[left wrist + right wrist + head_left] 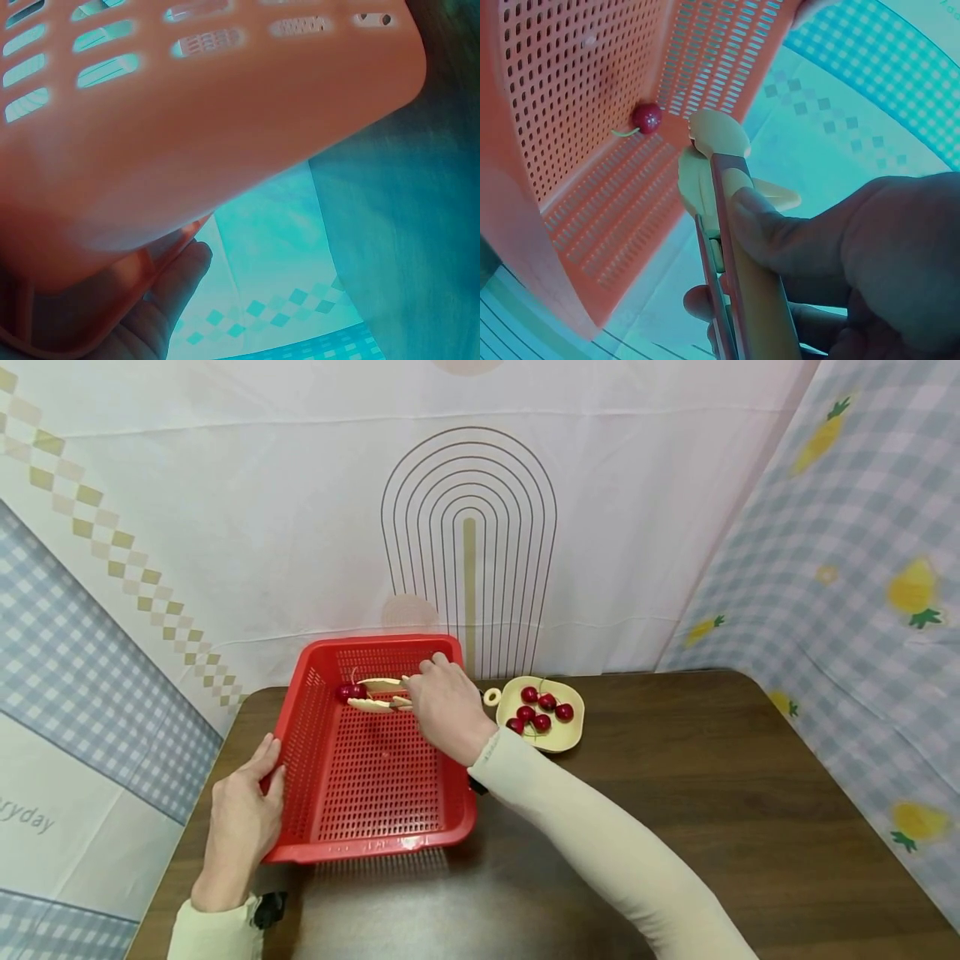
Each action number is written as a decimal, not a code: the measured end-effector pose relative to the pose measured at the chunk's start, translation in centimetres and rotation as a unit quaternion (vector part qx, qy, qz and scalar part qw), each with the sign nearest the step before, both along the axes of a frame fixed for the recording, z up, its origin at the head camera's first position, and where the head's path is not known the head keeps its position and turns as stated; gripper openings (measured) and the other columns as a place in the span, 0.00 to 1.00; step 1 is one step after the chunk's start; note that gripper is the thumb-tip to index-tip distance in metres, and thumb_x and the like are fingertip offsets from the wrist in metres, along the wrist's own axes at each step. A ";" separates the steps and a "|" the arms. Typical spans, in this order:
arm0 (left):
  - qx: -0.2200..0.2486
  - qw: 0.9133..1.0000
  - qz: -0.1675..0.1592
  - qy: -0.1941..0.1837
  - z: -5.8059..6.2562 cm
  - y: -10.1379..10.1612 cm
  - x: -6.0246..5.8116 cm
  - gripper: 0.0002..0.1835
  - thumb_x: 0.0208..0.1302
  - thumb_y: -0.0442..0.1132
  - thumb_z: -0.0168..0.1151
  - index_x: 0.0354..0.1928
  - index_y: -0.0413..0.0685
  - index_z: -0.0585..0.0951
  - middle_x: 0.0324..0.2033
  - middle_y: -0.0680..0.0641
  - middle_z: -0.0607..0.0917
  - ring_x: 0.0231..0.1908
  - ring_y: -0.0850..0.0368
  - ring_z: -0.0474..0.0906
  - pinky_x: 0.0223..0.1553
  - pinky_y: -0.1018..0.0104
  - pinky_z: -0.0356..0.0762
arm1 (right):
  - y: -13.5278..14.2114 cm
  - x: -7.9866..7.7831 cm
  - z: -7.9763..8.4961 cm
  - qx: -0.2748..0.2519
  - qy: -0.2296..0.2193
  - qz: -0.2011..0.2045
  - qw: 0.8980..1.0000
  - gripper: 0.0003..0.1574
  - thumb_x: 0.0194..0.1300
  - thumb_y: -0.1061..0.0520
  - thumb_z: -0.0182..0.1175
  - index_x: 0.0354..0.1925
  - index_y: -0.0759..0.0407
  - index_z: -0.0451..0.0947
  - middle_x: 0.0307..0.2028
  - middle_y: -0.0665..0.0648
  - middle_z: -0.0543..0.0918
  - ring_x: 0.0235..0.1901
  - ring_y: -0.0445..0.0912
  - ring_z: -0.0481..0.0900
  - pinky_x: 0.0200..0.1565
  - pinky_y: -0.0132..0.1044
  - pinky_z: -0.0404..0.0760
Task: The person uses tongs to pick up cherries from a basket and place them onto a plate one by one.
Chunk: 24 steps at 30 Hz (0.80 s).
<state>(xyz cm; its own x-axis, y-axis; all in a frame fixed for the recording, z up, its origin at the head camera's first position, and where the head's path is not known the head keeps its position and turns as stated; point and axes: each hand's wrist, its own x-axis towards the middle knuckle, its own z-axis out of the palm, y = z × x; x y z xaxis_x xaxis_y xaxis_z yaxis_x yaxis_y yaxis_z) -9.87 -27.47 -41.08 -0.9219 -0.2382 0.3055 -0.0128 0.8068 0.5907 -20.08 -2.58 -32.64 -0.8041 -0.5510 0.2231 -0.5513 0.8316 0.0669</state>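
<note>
My left hand grips the left rim of a red perforated plastic basket, its thumb along the rim in the left wrist view. My right hand reaches over the basket and holds cream-coloured tongs, a ring at their near end. The tongs point left, with their tips beside two dark red cherries at the basket's back left corner. In the right wrist view one cherry with a stem lies in the basket corner. The tongs' tips hide whatever lies between them there.
A pale yellow dish with several cherries stands right of the basket, partly behind the right forearm. The brown wooden table meets hanging patterned cloths at the back and sides.
</note>
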 end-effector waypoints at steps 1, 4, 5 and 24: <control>-0.002 1.000 0.000 0.000 0.0 0.0 0.0 0.24 0.71 0.30 0.58 0.68 0.35 0.74 0.68 0.39 0.75 0.64 0.32 0.75 0.59 0.36 0.75 | 0.2 0.1 0.0 -0.003 0.002 -0.001 1.000 0.15 0.72 0.61 0.57 0.30 0.51 0.87 0.33 0.52 0.85 0.36 0.48 0.76 0.38 0.36 0.81; -0.001 1.000 0.000 0.001 0.0 0.0 0.0 0.23 0.71 0.30 0.58 0.67 0.35 0.74 0.68 0.38 0.75 0.64 0.32 0.75 0.59 0.36 0.75 | 0.6 0.5 -0.1 -0.003 0.011 -0.004 1.000 0.14 0.69 0.59 0.61 0.27 0.52 0.86 0.33 0.52 0.85 0.36 0.47 0.76 0.37 0.36 0.80; -0.001 1.000 0.000 0.001 0.0 0.0 0.0 0.23 0.72 0.30 0.58 0.67 0.35 0.74 0.68 0.38 0.75 0.64 0.32 0.75 0.59 0.36 0.74 | 0.8 0.6 -0.1 -0.005 0.014 -0.005 1.000 0.13 0.69 0.58 0.62 0.26 0.52 0.86 0.33 0.52 0.85 0.36 0.47 0.75 0.37 0.35 0.79; -0.008 1.000 -0.004 0.005 -0.1 -0.1 -0.1 0.23 0.71 0.29 0.58 0.67 0.33 0.74 0.68 0.38 0.75 0.63 0.31 0.75 0.57 0.35 0.75 | 3.9 2.4 -1.8 -0.073 0.013 -0.044 0.996 0.10 0.62 0.53 0.72 0.33 0.60 0.88 0.32 0.54 0.83 0.32 0.49 0.72 0.35 0.37 0.74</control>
<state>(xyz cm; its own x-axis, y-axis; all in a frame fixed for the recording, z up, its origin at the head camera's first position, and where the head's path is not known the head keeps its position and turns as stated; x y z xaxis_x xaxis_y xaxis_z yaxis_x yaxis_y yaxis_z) -9.95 -27.57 -41.15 -0.9209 -0.2253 0.3180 0.0001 0.8158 0.5783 -17.70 1.33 -34.47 -0.8411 -0.4384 0.3168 -0.4753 0.8786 -0.0459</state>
